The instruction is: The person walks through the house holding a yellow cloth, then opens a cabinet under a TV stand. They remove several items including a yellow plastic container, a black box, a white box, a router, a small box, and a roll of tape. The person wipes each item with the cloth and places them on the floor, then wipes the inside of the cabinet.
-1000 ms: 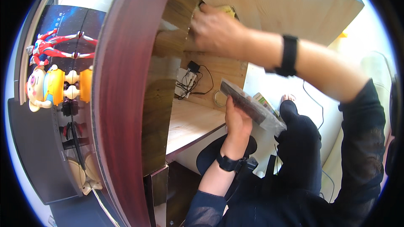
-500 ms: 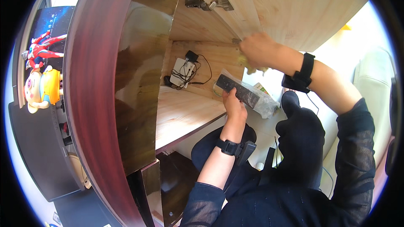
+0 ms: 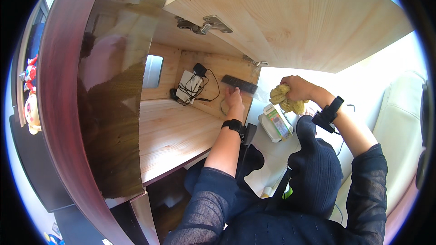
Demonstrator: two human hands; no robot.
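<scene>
Head view: held dark remote (image 3: 239,84) clamped in left hand (image 3: 234,99), likely light, stiff, best gripped by long edges; clutched soft-looking yellow cloth (image 3: 288,101) in right hand (image 3: 299,88).

No readable lettering or numbers, a colourful label (image 3: 278,122) on a white package (image 3: 267,126), too small to read

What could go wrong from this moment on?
The remote, in clear plastic in the left hand, might slip. That hand could snag the tangled cables nearby. The right hand, gripping the cloth, might bump the open door.
</scene>
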